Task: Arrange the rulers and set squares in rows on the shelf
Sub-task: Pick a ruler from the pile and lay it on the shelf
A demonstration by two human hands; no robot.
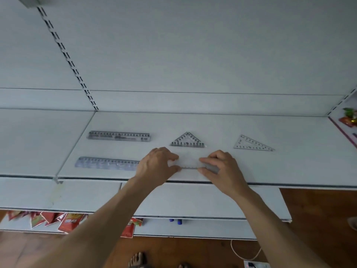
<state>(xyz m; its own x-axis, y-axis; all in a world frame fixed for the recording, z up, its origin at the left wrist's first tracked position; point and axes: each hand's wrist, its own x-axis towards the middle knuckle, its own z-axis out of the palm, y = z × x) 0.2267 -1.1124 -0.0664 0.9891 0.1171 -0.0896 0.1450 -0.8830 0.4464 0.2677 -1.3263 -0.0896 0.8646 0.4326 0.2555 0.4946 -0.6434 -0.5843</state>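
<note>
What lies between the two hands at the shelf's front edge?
In the head view, a clear measuring piece, scale marks along its near edge, spans the gap; the left hand and right hand pinch its ends.

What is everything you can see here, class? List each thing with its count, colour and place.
rulers: two, clear grey, shelf's left, one behind the other.
set squares: two, clear, back row, centre and right.
clear piece: one, transparent, front centre, between the hands; kind unclear.
shelf: one, white, holding these.
packets: several, red, lower shelf, left.
left hand: one, pinches the piece's left end.
right hand: one, pinches its right end.
foot: one, bare, on the wooden floor below.
</note>
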